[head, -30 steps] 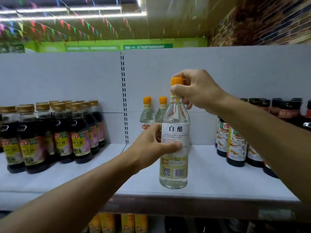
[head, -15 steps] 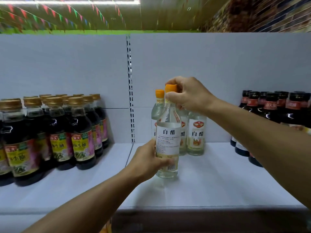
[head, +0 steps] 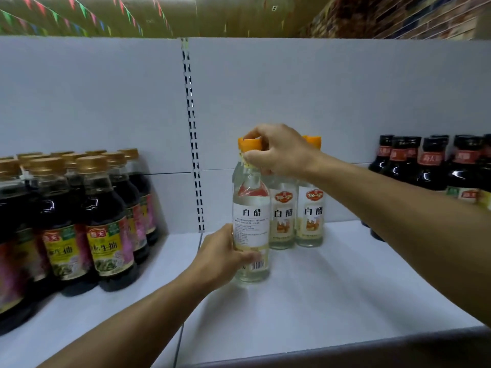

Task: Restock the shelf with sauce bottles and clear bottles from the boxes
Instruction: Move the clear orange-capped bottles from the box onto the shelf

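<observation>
A clear vinegar bottle [head: 251,221] with an orange cap stands upright on the white shelf [head: 318,301], near the middle. My right hand [head: 279,152] grips its cap and neck from above. My left hand [head: 220,257] holds its lower body from the left, fingers wrapped over the label's bottom edge. Two more clear bottles [head: 297,216] of the same kind stand just behind and to the right, against the back panel. A fourth may be hidden behind the held one.
Several dark sauce bottles with gold caps [head: 106,227] crowd the shelf's left part. Several dark bottles with black caps [head: 430,166] stand at the right, behind my right forearm. A slotted upright [head: 194,155] splits the back panel. Bare shelf lies in front.
The held bottle has moved deeper onto the shelf, closer to the clear bottles at the back, with both hands keeping their hold. The camera has come nearer.
</observation>
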